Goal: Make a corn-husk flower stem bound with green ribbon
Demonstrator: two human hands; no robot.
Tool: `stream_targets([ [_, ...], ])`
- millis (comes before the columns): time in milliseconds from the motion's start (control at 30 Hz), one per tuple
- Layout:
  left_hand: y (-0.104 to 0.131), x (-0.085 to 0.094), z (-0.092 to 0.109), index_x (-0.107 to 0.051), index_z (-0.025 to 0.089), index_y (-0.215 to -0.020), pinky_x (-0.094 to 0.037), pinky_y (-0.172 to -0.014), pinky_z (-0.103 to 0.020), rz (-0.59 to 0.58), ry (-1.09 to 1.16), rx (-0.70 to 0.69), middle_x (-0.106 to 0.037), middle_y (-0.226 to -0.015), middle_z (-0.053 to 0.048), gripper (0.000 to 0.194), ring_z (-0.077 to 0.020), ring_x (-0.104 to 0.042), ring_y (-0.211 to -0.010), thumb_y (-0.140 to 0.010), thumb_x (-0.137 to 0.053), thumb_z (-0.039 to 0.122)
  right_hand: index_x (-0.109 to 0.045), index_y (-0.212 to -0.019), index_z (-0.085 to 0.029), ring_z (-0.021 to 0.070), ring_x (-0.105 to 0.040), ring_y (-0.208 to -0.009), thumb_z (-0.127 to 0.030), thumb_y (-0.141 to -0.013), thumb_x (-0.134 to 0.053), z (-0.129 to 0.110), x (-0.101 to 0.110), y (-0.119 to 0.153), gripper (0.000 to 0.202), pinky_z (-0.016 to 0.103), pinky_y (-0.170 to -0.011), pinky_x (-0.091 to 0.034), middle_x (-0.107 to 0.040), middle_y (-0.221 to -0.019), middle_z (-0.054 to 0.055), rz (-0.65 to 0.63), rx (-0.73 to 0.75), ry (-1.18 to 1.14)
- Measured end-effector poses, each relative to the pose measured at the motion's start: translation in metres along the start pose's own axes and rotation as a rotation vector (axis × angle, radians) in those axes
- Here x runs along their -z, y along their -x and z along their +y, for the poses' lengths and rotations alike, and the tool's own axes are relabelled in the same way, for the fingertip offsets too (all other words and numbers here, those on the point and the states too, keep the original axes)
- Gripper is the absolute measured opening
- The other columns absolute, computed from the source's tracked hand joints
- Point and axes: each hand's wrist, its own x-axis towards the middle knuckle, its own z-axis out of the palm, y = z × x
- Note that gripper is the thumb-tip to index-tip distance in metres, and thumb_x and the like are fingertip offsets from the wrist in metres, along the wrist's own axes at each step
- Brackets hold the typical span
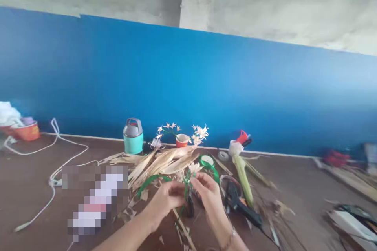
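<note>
My left hand (167, 200) is closed in a pinch around a thin green stem (186, 190). At the top of that stem sits a pale, cream-coloured artificial flower (194, 168). My right hand (209, 193) pinches just beneath the petals with thumb and forefinger. Green ribbon (149, 183) curls on the table beyond my left hand. A roll of green ribbon (207, 160) lies past my right hand. Below the flower, between my hands, is a dark object (190, 207) too blurred to name. Dried corn husks (171, 160) spread out behind both hands.
A black glue gun (241, 206) lies right of my right hand. Behind stand a turquoise container (133, 141), an orange cup (182, 143) with finished-looking flowers (200, 133), and a white tape roll (223, 155). A white cable (70, 159) loops left. The blue wall (188, 78) borders the table.
</note>
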Motion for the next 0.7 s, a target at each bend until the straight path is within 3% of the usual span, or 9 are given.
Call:
stream_targets([
  [133, 0.005, -0.004, 0.002, -0.070, 0.013, -0.080, -0.043, -0.066, -0.028, 0.051, -0.004, 0.005, -0.069, -0.070, -0.003, 0.024, -0.0149, -0.058, -0.064, -0.056, -0.073, 0.017, -0.055, -0.059, -0.016, 0.0074, -0.036, -0.048, -0.028, -0.061, -0.070, 0.001, 0.001, 0.001, 0.019, 0.021, -0.044, -0.027, -0.049, -0.052, -0.005, -0.011, 0.001, -0.048],
  [300, 0.009, -0.008, 0.007, -0.071, 0.013, -0.081, -0.044, -0.063, -0.028, 0.000, 0.095, 0.016, -0.070, -0.070, -0.004, 0.027, -0.0139, -0.058, -0.059, -0.057, -0.077, 0.024, -0.057, -0.064, -0.017, 0.0072, -0.036, -0.047, -0.031, -0.062, -0.074, -0.004, 0.000, 0.005, 0.022, 0.020, -0.044, -0.028, -0.050, -0.053, -0.005, 0.013, -0.032, -0.121],
  [700, 0.010, -0.007, 0.009, -0.072, 0.013, -0.081, -0.043, -0.059, -0.026, 0.013, 0.073, 0.038, -0.069, -0.071, -0.004, 0.025, -0.0137, -0.059, -0.057, -0.058, -0.077, 0.022, -0.057, -0.061, -0.016, 0.0097, -0.042, -0.051, -0.032, -0.060, -0.075, -0.002, 0.000, 0.005, 0.025, 0.021, -0.047, -0.033, -0.053, -0.057, -0.002, -0.005, -0.007, -0.105],
])
